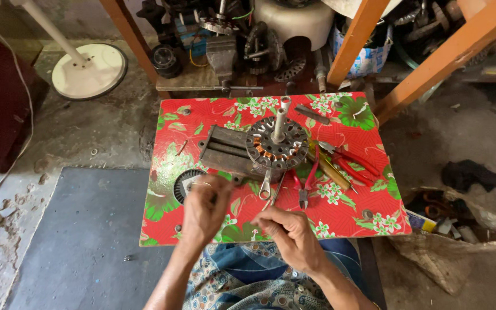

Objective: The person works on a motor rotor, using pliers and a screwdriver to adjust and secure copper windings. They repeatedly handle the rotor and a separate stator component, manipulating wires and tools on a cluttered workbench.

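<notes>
A round motor stator [276,148] with copper windings and an upright steel shaft stands on a low table covered with a red floral cloth [340,212]. My left hand [205,208] hovers over the table's near left part, fingers pinched together, above a dark round part [185,182]. My right hand [290,234] is at the near edge, fingers closed on a thin metal tool [276,192] that points up toward the stator. Whether the left hand holds anything small is not visible.
Red-handled pliers [354,163], smaller red pliers [305,183], a screwdriver [331,171] and a spanner [265,185] lie right of the stator. A metal block [225,150] lies left of it. Motor parts crowd the bench behind; a scrap sack [460,229] sits right, a fan base [90,69] far left.
</notes>
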